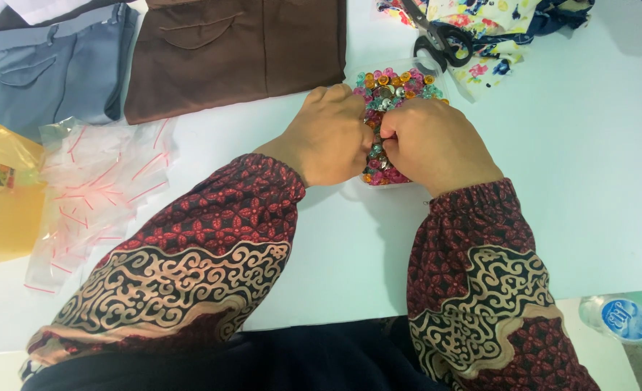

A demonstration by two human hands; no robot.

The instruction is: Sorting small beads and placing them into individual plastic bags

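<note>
Colourful plastic beads [392,85] fill a clear rectangular box [437,78] at upper centre of the white worktop [589,159], its long axis running up the frame. Left hand [332,134] and right hand [437,145] rest curled over it, fingertips pinching beads. Black scissors [440,32] on floral cloth [495,36] lie above right, brown folded trousers [234,51] upper left, clear zip bags [96,195] left. Open worktop spreads right.

Sewing workshop, folded trousers [234,51], scissors [440,36], floral fabric [505,29], white table [589,159]
</note>
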